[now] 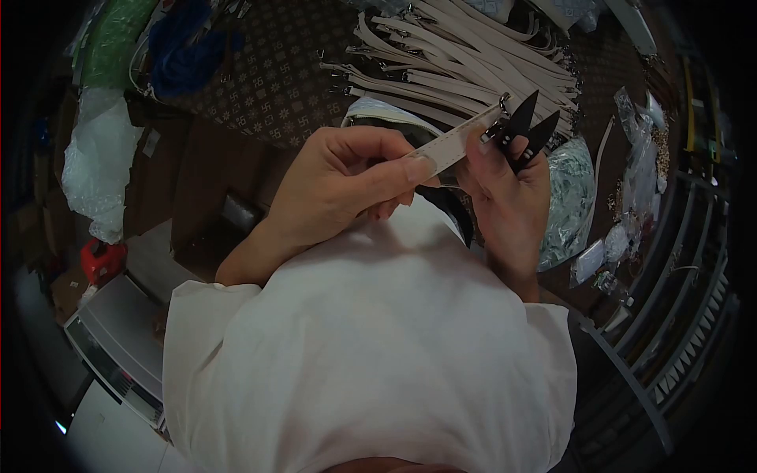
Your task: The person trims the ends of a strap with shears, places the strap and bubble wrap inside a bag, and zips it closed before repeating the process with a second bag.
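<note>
Between my hands is a pale beige strap (453, 147) with stitching along its edges and a metal clasp (505, 102) at its upper right end. My left hand (335, 185) pinches the strap's lower left part between thumb and fingers. In my right hand (509, 205) are black thread snips (523, 118), blades apart and pointing up and right. The right thumb also presses against the strap near its clasp end. Behind the hands lies a pale item with a dark opening (378, 110), mostly hidden. Many similar straps (473, 59) with metal ends lie piled beyond the hands.
A patterned brown cloth (268, 87) covers the table. Blue material (185, 59) and clear plastic wrap (102, 158) are at the left. A filled plastic bag (572, 205) and small packets (587, 260) sit at right, near a grey metal rack (631, 359).
</note>
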The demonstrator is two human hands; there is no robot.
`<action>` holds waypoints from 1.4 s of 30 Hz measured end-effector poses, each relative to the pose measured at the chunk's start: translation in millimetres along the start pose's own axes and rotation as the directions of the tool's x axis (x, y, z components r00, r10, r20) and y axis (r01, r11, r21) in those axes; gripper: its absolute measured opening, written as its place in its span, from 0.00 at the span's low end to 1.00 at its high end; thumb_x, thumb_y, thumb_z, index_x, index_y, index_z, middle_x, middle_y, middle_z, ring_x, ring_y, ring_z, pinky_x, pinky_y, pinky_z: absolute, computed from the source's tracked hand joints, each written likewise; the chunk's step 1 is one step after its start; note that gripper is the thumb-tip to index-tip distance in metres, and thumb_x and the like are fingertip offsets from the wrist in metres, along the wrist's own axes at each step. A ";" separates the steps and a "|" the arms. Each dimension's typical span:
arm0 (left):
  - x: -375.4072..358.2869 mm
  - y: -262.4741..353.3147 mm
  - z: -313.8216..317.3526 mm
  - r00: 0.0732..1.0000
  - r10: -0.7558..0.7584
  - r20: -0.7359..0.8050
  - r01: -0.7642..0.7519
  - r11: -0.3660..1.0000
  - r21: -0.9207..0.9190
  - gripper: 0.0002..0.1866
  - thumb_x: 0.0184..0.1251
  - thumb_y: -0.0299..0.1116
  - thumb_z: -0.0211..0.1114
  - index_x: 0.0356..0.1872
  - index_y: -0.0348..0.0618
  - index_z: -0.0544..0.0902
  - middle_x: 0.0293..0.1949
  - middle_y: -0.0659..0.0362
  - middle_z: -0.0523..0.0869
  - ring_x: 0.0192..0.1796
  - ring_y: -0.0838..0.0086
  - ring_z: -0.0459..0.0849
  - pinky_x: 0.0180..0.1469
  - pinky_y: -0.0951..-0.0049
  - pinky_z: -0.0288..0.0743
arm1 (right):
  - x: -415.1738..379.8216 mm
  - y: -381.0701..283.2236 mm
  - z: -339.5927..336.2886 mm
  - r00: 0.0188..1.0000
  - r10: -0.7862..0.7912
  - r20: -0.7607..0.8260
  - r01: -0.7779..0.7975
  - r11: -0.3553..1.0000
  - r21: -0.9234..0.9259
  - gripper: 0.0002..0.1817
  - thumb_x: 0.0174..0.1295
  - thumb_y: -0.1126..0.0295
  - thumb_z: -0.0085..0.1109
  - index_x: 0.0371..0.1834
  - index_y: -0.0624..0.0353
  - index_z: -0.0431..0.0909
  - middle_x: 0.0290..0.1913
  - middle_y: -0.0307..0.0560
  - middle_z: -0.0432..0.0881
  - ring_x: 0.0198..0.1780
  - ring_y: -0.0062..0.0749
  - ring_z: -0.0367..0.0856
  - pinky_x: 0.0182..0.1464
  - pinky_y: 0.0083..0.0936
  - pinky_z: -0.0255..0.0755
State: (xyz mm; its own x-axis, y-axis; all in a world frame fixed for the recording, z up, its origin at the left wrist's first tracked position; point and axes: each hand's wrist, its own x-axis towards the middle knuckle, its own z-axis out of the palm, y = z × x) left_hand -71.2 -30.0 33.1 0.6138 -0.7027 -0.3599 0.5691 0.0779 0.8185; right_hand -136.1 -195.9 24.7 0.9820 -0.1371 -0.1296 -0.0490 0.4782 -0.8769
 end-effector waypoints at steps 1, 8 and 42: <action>-0.2 0.8 0.0 1.000 0.000 0.000 0.000 1.000 0.000 0.07 0.57 0.31 0.63 0.29 0.37 0.81 0.18 0.66 0.76 0.20 0.90 0.68 0.21 0.88 0.60 | 0.7 -1.4 2.9 1.000 -0.011 -0.017 0.011 1.000 0.005 0.11 0.58 0.66 0.60 0.35 0.64 0.77 0.29 0.36 0.78 0.32 0.14 0.73 0.35 0.13 0.68; 1.0 1.4 -2.2 0.999 0.025 0.042 -0.027 0.999 0.032 0.07 0.54 0.26 0.61 0.32 0.33 0.80 0.26 0.62 0.77 0.24 0.86 0.71 0.24 0.86 0.64 | 2.2 -1.0 2.9 0.999 -0.002 -0.048 0.002 1.000 0.011 0.10 0.58 0.67 0.59 0.35 0.64 0.77 0.30 0.36 0.78 0.31 0.14 0.73 0.35 0.13 0.68; 29.2 -14.8 -49.8 0.873 0.365 -0.324 -0.339 0.931 0.135 0.11 0.60 0.36 0.62 0.26 0.39 0.80 0.20 0.66 0.76 0.21 0.89 0.67 0.22 0.88 0.58 | -7.1 75.9 -179.5 0.734 -0.378 -0.564 -0.237 0.637 -0.734 0.13 0.57 0.66 0.58 0.37 0.66 0.78 0.28 0.40 0.77 0.28 0.22 0.73 0.34 0.17 0.68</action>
State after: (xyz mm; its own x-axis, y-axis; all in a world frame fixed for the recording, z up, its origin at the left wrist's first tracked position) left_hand -34.5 -16.4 -11.8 0.9206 -0.3559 -0.1605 0.2479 0.2152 0.9446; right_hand -179.5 -314.3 -124.1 0.6366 -0.7708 -0.0252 -0.3973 -0.2997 -0.8674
